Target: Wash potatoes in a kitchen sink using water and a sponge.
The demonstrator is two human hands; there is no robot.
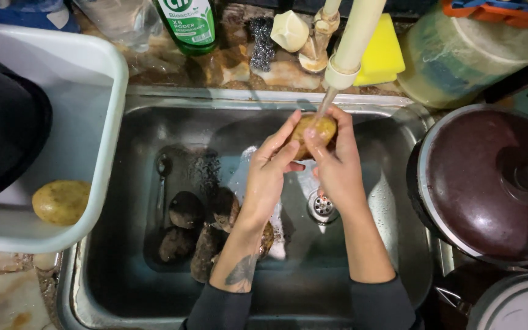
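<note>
**A:** What have I got in view at the sink?

**B:** From my feed: one potato [315, 129] held up under the tap [343, 67], with a thin stream of water landing on it. My left hand [270, 168] wraps its near side, fingers closed against the skin; my right hand [336, 160] cups it from the other side, thumb pressed on top. Both hands are clamped on that same potato, above the steel sink [392, 214].

**A:** And the rest, counted?

**B:** In the sink bottom, left of my forearm, I count about four dark unwashed potatoes [186, 211] bunched together; a fifth may be hidden under my left wrist, I cannot tell. One clean yellow potato [61, 201] lies alone in the white plastic tub [102, 165] at the left. One drain [322, 206] sits just below my right hand.

**A:** On the counter?

**B:** One green detergent bottle [187, 24], one dark scouring pad [264, 43], one yellow sponge [383, 52]. To the right, one dark brown pot lid [487, 180], well apart from the hands.
</note>
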